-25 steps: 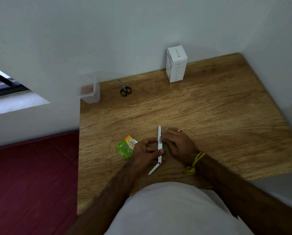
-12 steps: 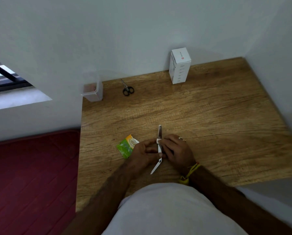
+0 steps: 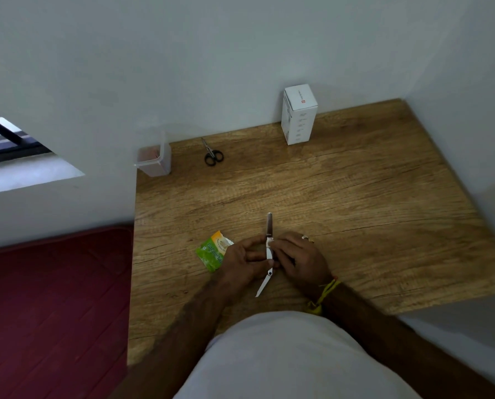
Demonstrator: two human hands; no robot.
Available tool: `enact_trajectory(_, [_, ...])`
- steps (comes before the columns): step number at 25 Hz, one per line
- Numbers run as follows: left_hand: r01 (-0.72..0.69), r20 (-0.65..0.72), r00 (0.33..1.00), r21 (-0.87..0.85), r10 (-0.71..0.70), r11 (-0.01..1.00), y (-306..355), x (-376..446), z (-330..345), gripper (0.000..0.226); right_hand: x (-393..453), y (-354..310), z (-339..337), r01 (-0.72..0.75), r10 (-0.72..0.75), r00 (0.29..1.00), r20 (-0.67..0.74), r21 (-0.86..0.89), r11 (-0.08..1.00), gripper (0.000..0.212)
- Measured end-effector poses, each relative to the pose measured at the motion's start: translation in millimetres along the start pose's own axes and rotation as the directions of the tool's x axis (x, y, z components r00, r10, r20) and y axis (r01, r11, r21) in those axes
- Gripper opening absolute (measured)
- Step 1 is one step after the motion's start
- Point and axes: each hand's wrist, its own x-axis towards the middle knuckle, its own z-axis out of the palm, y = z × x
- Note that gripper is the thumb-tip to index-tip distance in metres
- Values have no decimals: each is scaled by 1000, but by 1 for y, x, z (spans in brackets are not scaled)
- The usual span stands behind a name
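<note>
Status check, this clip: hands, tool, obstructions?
Left hand and right hand both pinch white folding tool. Tool partly unfolded, lower arm angled off. Green sachet beside left hand, not blocking.

Scissors [image 3: 213, 155], white box [image 3: 299, 116], clear plastic container [image 3: 154, 161]

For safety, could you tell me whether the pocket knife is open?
Open: the pocket knife has a blade angled out at its near end.
</note>
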Motion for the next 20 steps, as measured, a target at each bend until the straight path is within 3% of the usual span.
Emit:
enact_trajectory(11, [-18, -4, 1000, 22, 18, 1000, 1, -4, 4, 54, -9, 0, 0, 132, -128, 991, 35, -132, 982, 27])
enact_trajectory(15, [-18, 8, 1000, -6, 18, 1000, 4, -6, 6, 49, -4, -2, -2, -10, 1, 994, -111, -81, 997, 23])
enact_trajectory(20, [-17, 4, 1000, 18, 17, 1000, 3, -8, 7, 51, 4, -2, 0, -35, 33, 999, -38, -61, 998, 26])
